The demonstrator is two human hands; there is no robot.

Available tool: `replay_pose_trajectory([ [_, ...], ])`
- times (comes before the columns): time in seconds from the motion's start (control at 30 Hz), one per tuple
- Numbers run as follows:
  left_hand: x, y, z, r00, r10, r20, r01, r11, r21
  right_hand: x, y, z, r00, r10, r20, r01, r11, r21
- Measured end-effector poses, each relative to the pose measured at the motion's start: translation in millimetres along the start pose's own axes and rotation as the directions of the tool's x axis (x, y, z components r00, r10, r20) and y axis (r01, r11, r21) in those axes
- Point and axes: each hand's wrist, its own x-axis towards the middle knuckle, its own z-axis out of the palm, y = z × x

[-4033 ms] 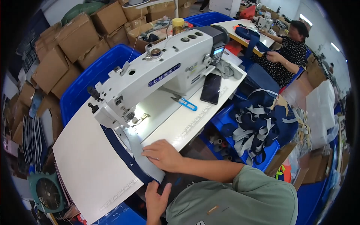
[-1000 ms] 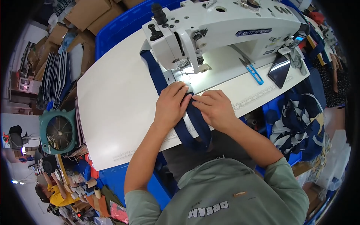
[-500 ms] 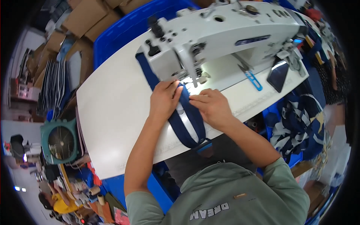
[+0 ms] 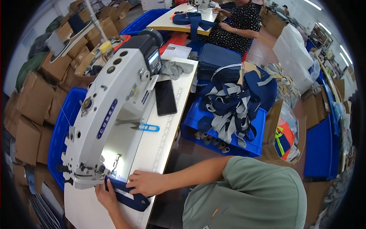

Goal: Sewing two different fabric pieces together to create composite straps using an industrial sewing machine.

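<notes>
A navy fabric strip point(image 4: 134, 202) with a pale band along it lies doubled on the white sewing table, one end under the head of a white sewing machine point(image 4: 100, 110). My left hand point(image 4: 106, 196) grips the strip beside the needle area, thumb and fingers closed at its edge. Close by, my right hand point(image 4: 146, 183) has curled fingers closed on the strip's other side. The needle itself is too small to make out. Blue-handled thread snips point(image 4: 148, 127) and a black phone point(image 4: 165, 97) lie beyond my right hand.
A blue crate point(image 4: 192, 126) heaped with navy and grey strips stands right of the table point(image 4: 167, 135). Behind it is a stack of navy fabric panels point(image 4: 219, 61). Another person point(image 4: 244, 26) handles navy strips at a far table. Cardboard boxes point(image 4: 34, 95) fill the left.
The view has swung to the right, so the machine now appears at the left and the crate and co-worker come into sight. Both my hands remain on the strip beside the needle area.
</notes>
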Motion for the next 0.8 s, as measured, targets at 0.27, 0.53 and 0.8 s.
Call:
replay_pose_trajectory([
  [0.27, -36.8, 90.6, -76.1, 0.98, -0.186, -0.065, 0.13, 0.859, -0.496, 0.3, 4.4, 1.8, 0.999, 0.028, -0.033, -0.027, 0.999, 0.045],
  [0.53, -14.4, 327.3, -82.7, 0.585, 0.769, 0.256, 0.407, -0.005, -0.913, -6.5, 13.2, 0.8, 0.999, 0.029, -0.028, -0.025, 0.989, 0.145],
  [0.8, -2.9, 363.7, -63.4, 0.611, 0.766, 0.202, 0.363, -0.043, -0.931, -3.3, 9.5, 2.9, 1.0, -0.003, -0.005, 0.004, 0.978, 0.209],
])
